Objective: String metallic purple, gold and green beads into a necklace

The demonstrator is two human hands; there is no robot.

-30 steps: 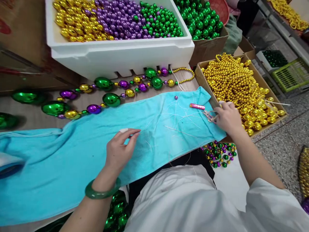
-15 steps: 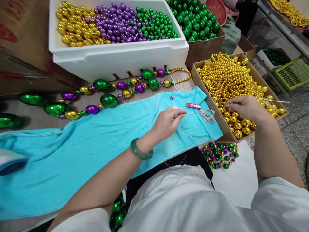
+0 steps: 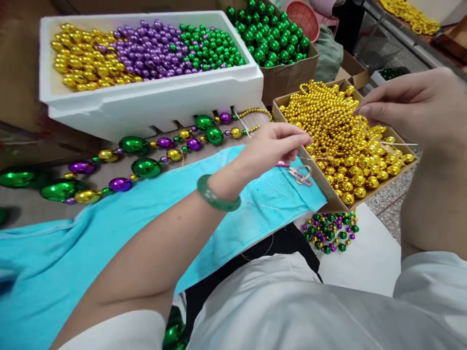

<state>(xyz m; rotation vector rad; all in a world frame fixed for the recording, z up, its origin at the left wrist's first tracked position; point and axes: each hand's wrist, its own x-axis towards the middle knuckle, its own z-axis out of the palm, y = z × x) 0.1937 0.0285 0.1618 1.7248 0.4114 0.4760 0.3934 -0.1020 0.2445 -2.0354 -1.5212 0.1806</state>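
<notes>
Head camera: the left hand (image 3: 272, 146) hangs over the turquoise cloth (image 3: 146, 233), thumb and forefinger drawn close at the tips; whether anything fine is pinched there I cannot tell. The right hand (image 3: 419, 107), higher in the view, has its fingertips gathered near the gold beads (image 3: 321, 119), and whatever may lie between them is too small to make out. Those beads, nearest to both hands, fill a shallow carton (image 3: 314, 183) just beyond the left fingertips and to the left of the right wrist. They look like plastic: probably light, hard and slippery, the strung lengths limp. A pinch on the string between beads, or around one larger ball, should hold best. Pale threads (image 3: 269, 207) lie on the cloth, nearer the body than the left hand; likely soft, almost weightless and easily tangled, best taken by a free end. Small scissors (image 3: 302, 175) rest just under the left fingertips in the view, beside the carton.
</notes>
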